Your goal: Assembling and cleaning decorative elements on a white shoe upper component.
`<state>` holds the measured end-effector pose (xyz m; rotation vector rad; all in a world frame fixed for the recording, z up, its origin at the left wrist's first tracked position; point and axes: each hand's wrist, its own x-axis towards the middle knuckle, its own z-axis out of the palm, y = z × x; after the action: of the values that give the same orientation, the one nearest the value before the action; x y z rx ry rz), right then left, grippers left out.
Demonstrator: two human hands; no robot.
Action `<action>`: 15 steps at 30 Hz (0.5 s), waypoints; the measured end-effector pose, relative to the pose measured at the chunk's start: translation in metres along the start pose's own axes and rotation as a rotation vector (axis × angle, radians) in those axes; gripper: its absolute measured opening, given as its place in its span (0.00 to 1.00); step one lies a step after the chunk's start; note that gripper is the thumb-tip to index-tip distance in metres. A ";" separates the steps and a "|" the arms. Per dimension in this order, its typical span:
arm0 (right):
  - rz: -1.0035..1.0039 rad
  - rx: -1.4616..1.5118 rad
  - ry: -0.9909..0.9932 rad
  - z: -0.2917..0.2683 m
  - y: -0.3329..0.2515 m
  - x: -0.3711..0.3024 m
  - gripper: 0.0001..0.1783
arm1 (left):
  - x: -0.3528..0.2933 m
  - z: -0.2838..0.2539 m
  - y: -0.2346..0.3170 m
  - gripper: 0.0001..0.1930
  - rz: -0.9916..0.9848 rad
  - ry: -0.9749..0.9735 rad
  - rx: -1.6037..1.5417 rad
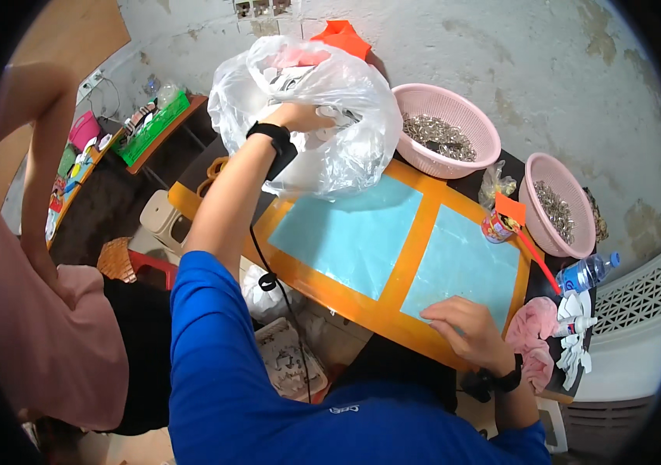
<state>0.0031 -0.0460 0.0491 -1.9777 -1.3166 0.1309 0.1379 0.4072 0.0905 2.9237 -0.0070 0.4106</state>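
Note:
My left hand (299, 118) reaches over the far side of the table into a large clear plastic bag (369, 151). White and dark-printed pieces show inside the bag around it; its fingertips are hidden among them, so its grip does not show. My right hand (462, 327) rests at the near edge of the right light-blue sheet (466, 260), fingers loosely stretched and nothing visible in them. The left light-blue sheet (350, 232) lies beside it. Orange borders (396, 293) frame both sheets on the table.
Pink baskets (485, 124) (530, 201) of small shiny metal pieces stand along the wall. At right are a printed tub (495, 228) with a red-handled tool, a water bottle (585, 273), a pink cloth (533, 329) and white strips (572, 353). Another person (74, 341) stands at left.

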 end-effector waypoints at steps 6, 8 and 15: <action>0.138 -0.022 0.038 0.006 0.010 -0.029 0.06 | 0.002 0.033 -0.053 0.20 0.106 0.103 -0.197; 0.185 -0.017 0.083 0.007 0.010 -0.036 0.06 | -0.005 0.043 -0.038 0.18 -0.078 0.240 -0.316; 0.174 -0.055 0.109 0.001 0.002 -0.043 0.05 | -0.019 0.003 0.008 0.09 -0.154 0.177 -0.096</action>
<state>-0.0157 -0.0818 0.0343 -2.1135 -1.0895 0.0698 0.1199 0.3982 0.0837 2.7590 0.2160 0.6224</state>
